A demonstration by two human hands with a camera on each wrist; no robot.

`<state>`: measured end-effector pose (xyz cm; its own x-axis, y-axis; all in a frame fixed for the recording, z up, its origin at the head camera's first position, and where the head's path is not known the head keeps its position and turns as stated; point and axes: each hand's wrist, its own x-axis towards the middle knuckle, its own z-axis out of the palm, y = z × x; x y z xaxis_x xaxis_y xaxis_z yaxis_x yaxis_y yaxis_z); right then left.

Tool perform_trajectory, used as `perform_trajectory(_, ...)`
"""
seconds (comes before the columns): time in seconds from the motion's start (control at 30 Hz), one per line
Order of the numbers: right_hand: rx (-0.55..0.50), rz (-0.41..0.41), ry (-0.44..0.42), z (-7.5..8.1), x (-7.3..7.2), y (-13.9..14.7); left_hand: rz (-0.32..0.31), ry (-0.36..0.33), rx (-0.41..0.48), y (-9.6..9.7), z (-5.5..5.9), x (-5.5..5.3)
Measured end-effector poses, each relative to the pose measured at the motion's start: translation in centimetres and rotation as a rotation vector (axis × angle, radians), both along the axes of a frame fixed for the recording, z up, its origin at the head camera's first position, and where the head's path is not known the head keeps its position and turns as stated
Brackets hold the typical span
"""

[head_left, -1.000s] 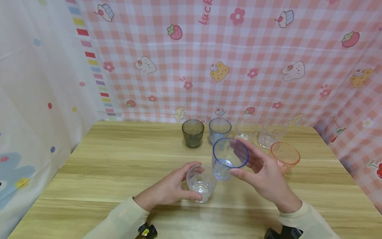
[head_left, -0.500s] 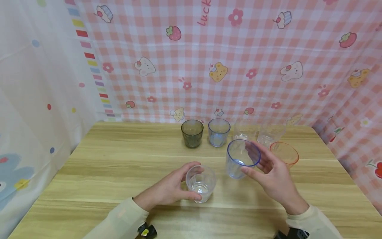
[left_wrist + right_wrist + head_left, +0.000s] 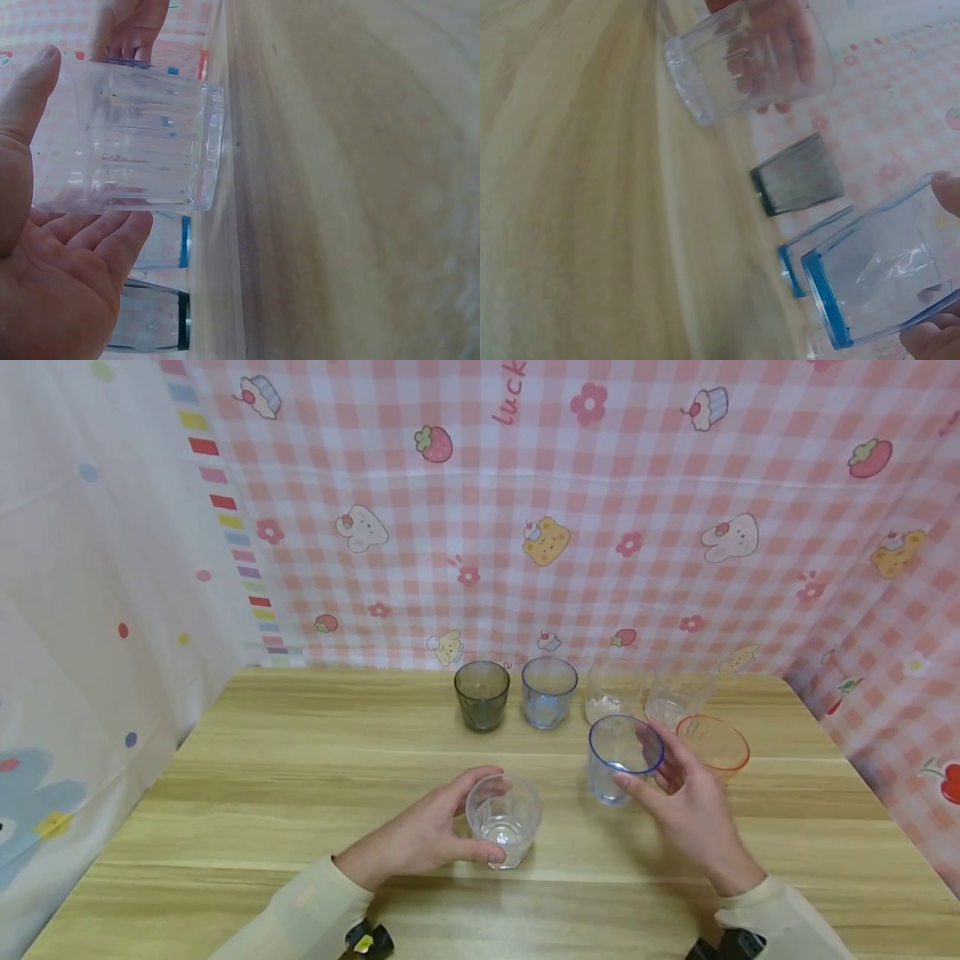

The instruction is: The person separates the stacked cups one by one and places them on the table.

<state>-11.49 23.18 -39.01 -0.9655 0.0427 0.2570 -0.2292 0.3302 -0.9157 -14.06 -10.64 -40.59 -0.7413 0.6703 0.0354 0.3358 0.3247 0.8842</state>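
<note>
In the head view my left hand [image 3: 427, 833] holds a clear faceted cup [image 3: 512, 831] upright, thumb at the near side and fingers round the back. The left wrist view shows this clear cup [image 3: 150, 139] with its base close over the wood. To the right, my right hand [image 3: 693, 810] grips a blue-tinted cup [image 3: 604, 783] with a dark blue rim, thumb in front and fingers behind. In the right wrist view the blue-tinted cup [image 3: 885, 270] sits between thumb and fingers, its thick base edge looking bright blue.
Along the table's [image 3: 300, 760] back stand a smoky grey cup [image 3: 483, 700], another blue-rimmed cup [image 3: 548, 697] and two clear cups, one [image 3: 606, 703] left of the other [image 3: 670, 708]. An orange-rimmed cup [image 3: 716, 750] is partly hidden behind my right hand. A checked cloth [image 3: 480, 527] hangs behind.
My right hand has carried the blue-tinted cup to the right, away from the clear cup and towards the orange-rimmed one. The left hand stays put with its clear cup.
</note>
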Motion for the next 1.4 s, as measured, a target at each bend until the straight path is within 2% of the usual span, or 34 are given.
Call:
perform_trajectory(0.2,-0.020,-0.009,-0.061,-0.6,-0.4,0.3,-0.001,-0.008,-0.001,0.0,0.0,0.0)
perform_trajectory(0.4,-0.027,-0.015,-0.083,-1.3,-0.6,0.5,-0.004,0.001,-0.003,0.1,0.0,0.0)
perform_trajectory(0.87,-0.105,-0.029,-0.076,-2.6,-1.4,0.1,-0.005,-0.004,0.003,0.0,0.1,0.0)
perform_trajectory(1.1,-0.140,-0.032,-0.077,-2.9,-1.4,-0.2,0.024,-0.010,-0.031,0.0,0.1,0.5)
perform_trajectory(1.27,-0.147,-0.032,-0.069,-3.1,-1.3,-0.2,0.052,0.006,-0.072,-0.1,-0.1,0.9)
perform_trajectory(1.4,-0.161,-0.026,-0.065,-3.1,-1.3,-0.1,0.044,0.027,-0.062,-0.1,-0.4,0.9)
